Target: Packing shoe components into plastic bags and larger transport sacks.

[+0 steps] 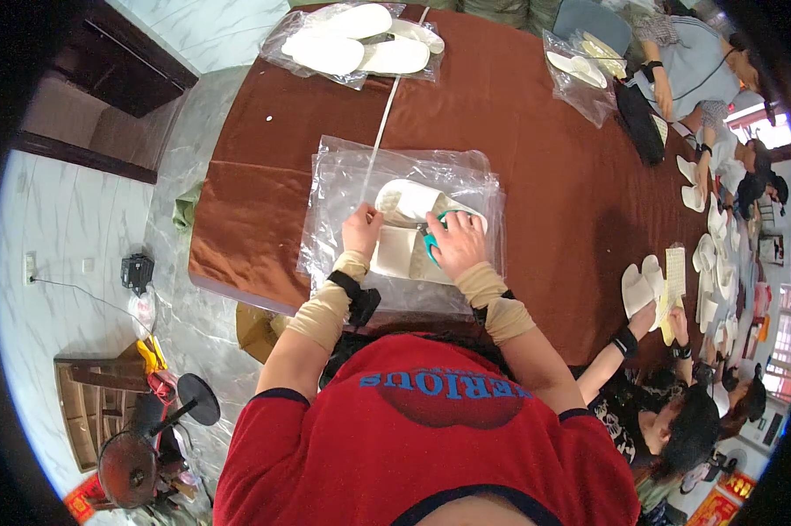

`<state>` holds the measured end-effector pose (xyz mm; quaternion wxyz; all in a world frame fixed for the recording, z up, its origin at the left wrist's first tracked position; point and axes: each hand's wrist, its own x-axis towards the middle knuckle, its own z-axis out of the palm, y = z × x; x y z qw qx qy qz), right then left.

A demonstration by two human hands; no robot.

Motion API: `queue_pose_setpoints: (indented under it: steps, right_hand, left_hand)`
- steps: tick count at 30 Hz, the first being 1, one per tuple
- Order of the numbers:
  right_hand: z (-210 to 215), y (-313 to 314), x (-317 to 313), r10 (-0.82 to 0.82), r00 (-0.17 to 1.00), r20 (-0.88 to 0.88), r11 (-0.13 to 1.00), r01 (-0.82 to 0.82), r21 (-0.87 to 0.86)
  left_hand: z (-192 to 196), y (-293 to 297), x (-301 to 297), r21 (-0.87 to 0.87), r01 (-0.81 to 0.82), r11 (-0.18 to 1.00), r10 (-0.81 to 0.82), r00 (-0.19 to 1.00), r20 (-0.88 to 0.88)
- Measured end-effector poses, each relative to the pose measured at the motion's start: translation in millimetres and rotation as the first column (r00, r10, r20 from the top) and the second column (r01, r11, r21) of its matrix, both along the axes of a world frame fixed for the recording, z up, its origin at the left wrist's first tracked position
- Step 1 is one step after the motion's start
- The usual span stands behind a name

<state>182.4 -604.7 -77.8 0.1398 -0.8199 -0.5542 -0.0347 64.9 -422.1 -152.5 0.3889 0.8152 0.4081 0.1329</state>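
A pair of white slippers (pixel 407 200) lies on a stack of clear plastic bags (pixel 343 188) on the brown table (pixel 536 175). My left hand (pixel 361 230) presses on the near end of the slippers, by a cream flat piece (pixel 394 252). My right hand (pixel 455 244) rests over the slippers' right side and is closed on a small teal tool (pixel 431 246), mostly hidden under the fingers. Both wrists wear tan sleeves and dark straps.
Bagged white slippers (pixel 356 42) lie at the table's far edge, another clear bag of slippers (pixel 578 70) at the far right. Other people work at the right, with loose slippers (pixel 641 285) near a hand. A fan (pixel 137 456) and shelf stand on the floor at left.
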Motion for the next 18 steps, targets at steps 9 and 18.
queue_pose_setpoints:
  steps: [9, 18]
  right_hand:
    - [-6.2, 32.9, -18.9, -0.009, 0.999, 0.038, 0.991, 0.014, -0.135]
    - [-2.0, 32.8, -23.2, 0.020, 0.999, 0.049, 0.986, -0.011, -0.169]
  left_hand:
    - [13.0, -24.3, -24.6, -0.093, -0.116, 0.989, 0.138, 0.952, 0.274]
    - [17.4, -27.0, -29.9, -0.109, 0.037, 0.993, -0.006, 0.963, 0.270]
